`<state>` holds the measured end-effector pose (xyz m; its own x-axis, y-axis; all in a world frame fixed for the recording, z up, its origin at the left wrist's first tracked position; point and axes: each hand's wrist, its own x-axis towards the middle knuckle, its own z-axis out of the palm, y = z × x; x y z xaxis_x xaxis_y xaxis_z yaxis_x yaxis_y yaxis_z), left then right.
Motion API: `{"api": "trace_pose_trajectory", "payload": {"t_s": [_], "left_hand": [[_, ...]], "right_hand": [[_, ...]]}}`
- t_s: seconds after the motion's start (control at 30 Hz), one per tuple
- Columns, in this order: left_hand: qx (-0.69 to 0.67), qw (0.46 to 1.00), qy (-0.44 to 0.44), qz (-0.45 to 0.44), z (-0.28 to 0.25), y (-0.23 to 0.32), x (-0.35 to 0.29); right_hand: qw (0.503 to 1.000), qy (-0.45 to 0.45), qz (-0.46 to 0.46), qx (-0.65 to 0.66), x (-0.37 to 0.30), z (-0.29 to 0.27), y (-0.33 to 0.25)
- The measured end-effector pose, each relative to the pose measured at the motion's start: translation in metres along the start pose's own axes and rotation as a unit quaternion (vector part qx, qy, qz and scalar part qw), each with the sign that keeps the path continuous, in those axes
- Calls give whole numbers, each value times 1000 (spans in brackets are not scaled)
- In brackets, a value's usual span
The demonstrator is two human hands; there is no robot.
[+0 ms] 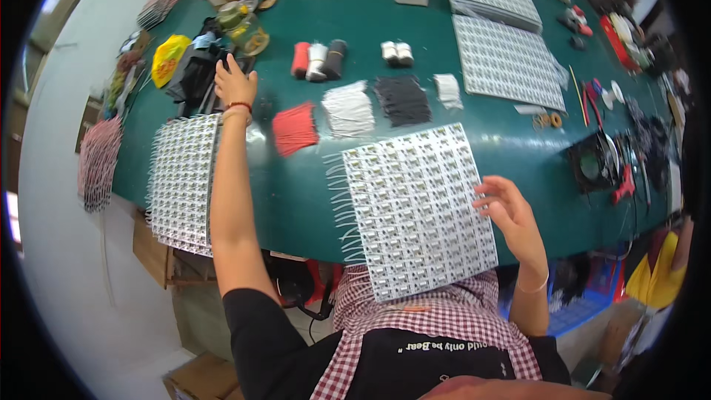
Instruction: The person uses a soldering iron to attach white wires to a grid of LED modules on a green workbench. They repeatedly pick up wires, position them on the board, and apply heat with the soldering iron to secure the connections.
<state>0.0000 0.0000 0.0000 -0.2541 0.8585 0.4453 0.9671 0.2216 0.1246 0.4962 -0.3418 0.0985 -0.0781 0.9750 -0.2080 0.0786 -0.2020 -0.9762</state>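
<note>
A white panel of small circuit boards [418,204] lies tilted on the table's near edge, over the checked apron. White wires stick out along its left side. Beside its right edge is my right hand [515,222], fingers loosely curved and apart, fingertips close to the rim; whether they touch it I cannot tell. My left arm reaches far across the table. There my left hand [235,83] has its fingers spread next to a black bag-like heap [194,70], with nothing seen in its grasp. Under that forearm, a second wired panel [181,181] rests at the left.
Bunches of red [295,127], white [348,110] and black wires [402,100] lie mid-table, with wire rolls [317,61] behind. Stacked panels [507,61] stand at the back right. A black round device [595,159] and pliers [592,96] are at the right. A yellow bag [170,61] sits far left.
</note>
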Motion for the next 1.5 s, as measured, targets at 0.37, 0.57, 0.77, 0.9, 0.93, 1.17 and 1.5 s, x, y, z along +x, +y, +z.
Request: {"api": "trace_pose_trajectory", "payload": {"t_s": [0.37,0.57,0.77,0.9,0.93,1.17,1.5], "left_hand": [[-282,770,-442,365,-226,126,-326],[-173,826,-361,396,-235,150,-381],[-169,834,-358,385,-238,144,-383],[-153,828,-374,388,-246,138,-382],[-150,826,-379,390,-246,137,-381],[-243,877,-238,339,-228,150,-312],[-301,855,-99,411,-79,292,-202]], "right_hand": [[970,60,-31,-235,-57,-11,52],[911,114,-117,-379,-63,9,70],[908,121,-122,-381,-72,20,75],[919,132,-113,-354,-82,31,79],[923,134,-114,-342,-81,31,78],[963,138,-50,-225,-76,6,61],[892,319,-84,-309,-98,-54,49]]}}
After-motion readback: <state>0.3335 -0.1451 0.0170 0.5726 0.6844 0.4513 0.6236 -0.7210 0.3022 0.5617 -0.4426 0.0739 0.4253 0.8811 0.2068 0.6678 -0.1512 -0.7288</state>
